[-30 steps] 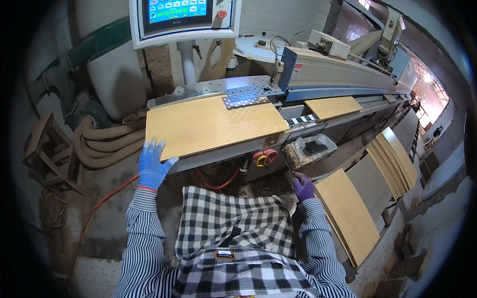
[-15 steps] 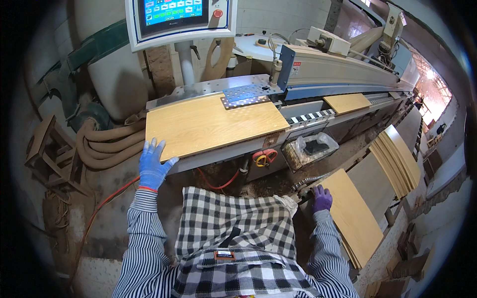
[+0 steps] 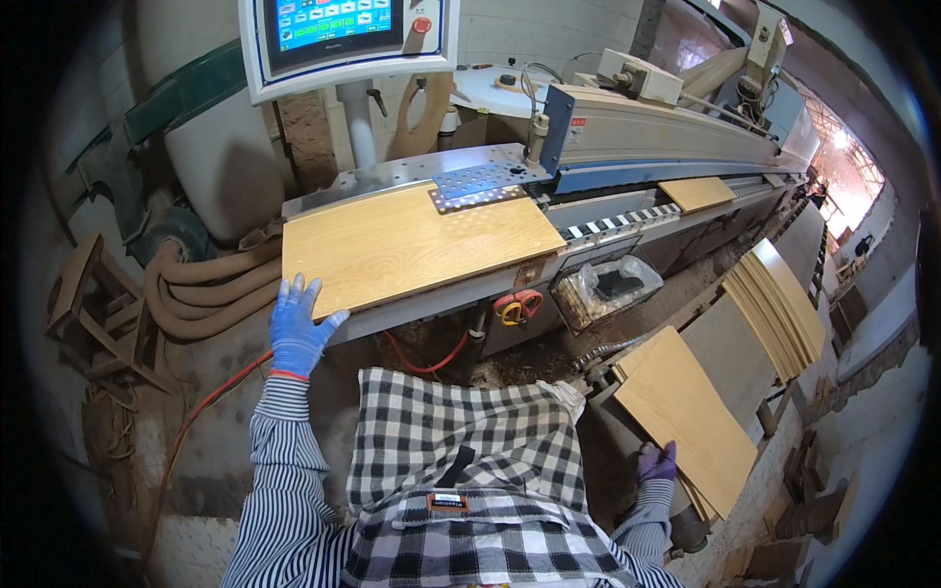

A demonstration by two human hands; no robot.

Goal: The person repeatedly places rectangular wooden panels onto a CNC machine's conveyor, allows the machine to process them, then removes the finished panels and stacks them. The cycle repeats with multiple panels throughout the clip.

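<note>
My left hand (image 3: 297, 328), in a blue glove, has its fingers spread at the near left corner of a wide wood-grain board (image 3: 412, 250). The board lies flat on the machine's infeed end, with part of it under a perforated metal plate (image 3: 480, 184). Lower right, my right hand (image 3: 656, 463), in a purple glove, is closed at the left edge of the top board (image 3: 691, 416) of a small stack. Some of its fingers are hidden at that edge. The top board sits slightly askew on those below.
A second board (image 3: 696, 193) lies farther along the machine (image 3: 676, 137). A control screen (image 3: 338, 29) stands at upper left. A plastic-lined bin (image 3: 613, 289) and red-handled tool (image 3: 518, 307) are below the machine's front. More boards (image 3: 779, 309) lean in a row at right; thick hoses (image 3: 206, 294) curl at left.
My right hand has moved from the stack's far corner toward me, along its left edge. The top board has turned slightly. The smaller board has travelled farther along the machine. My left hand stays put.
</note>
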